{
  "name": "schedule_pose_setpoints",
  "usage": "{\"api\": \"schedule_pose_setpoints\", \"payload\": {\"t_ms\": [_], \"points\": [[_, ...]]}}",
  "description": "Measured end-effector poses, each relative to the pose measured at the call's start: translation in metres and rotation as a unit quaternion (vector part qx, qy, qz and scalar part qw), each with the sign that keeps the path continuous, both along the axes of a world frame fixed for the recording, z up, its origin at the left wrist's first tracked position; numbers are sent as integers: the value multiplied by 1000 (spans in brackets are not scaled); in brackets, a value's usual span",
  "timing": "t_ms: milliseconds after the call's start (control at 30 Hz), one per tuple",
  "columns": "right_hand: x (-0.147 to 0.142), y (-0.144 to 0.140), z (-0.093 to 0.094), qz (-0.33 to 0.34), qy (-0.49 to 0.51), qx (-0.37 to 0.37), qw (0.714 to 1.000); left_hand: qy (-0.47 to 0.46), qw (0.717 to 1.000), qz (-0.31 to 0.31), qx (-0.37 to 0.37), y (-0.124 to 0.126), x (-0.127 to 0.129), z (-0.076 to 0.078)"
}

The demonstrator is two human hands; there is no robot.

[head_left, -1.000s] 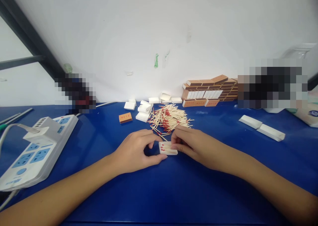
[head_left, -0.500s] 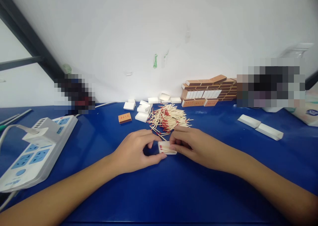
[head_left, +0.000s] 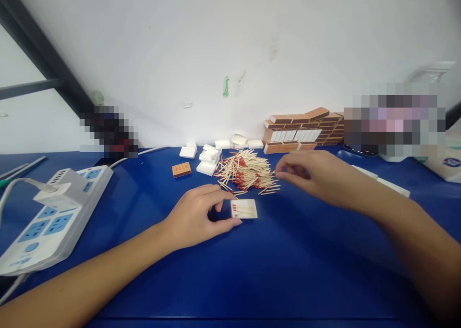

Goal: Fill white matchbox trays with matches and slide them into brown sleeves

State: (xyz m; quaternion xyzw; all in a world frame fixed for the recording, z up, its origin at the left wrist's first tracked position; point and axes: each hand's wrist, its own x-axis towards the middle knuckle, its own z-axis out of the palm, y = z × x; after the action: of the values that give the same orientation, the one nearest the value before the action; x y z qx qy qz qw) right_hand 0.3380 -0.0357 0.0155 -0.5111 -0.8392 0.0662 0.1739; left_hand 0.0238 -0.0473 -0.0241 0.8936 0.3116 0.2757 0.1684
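Matchbox tray (head_left: 244, 208), white, lies flat on the blue table (head_left: 252, 280) just right of the left hand (head_left: 196, 217); thumb and forefinger tips pinch its left edge, so that hand grips the tray. Approx. 3 red-tipped matches lie inside, heads to the left; exact count hard to make out. Right hand (head_left: 317, 176) is apart from the tray, up and to the right, fingers curled with tips at the right edge of the loose match pile (head_left: 247, 172); can't tell if a match is pinched. Pile sits just behind the tray, too many sticks to count. 1 orange matchbox (head_left: 181, 169) lies alone left of the pile. White trays (head_left: 207, 157) behind it: approx. 7, some overlapping. Stacked matchboxes (head_left: 306, 131) by the wall, no. unclear. 1 power strip (head_left: 46, 222) far left, cut off at the edge. 2 areas are pixelated.
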Motion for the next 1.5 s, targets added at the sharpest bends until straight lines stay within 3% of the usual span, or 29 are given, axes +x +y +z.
{"api": "schedule_pose_setpoints", "payload": {"t_ms": [133,367,800,1033,1167,1400,1500], "points": [[11,8,-2,8,-36,-68,997,-13,1000,7,17,-2,-1,0],[-10,1,-12,44,-10,-112,993,28,999,12,-19,-2,0,-1],[-22,-2,-19,62,27,-128,989,37,999,7,-11,-3,-1,-1],[-20,-2,-20,43,29,-95,994,40,999,4,-16,-3,0,-1],[-26,-5,-17,23,80,-84,993,37,999,7,-18,-3,0,-1],[-48,-23,-13,69,187,-115,973,30,999,15,-10,-3,0,-2],[-57,-27,-12,39,256,-150,954,18,999,26,-7,-3,1,-1]]}}
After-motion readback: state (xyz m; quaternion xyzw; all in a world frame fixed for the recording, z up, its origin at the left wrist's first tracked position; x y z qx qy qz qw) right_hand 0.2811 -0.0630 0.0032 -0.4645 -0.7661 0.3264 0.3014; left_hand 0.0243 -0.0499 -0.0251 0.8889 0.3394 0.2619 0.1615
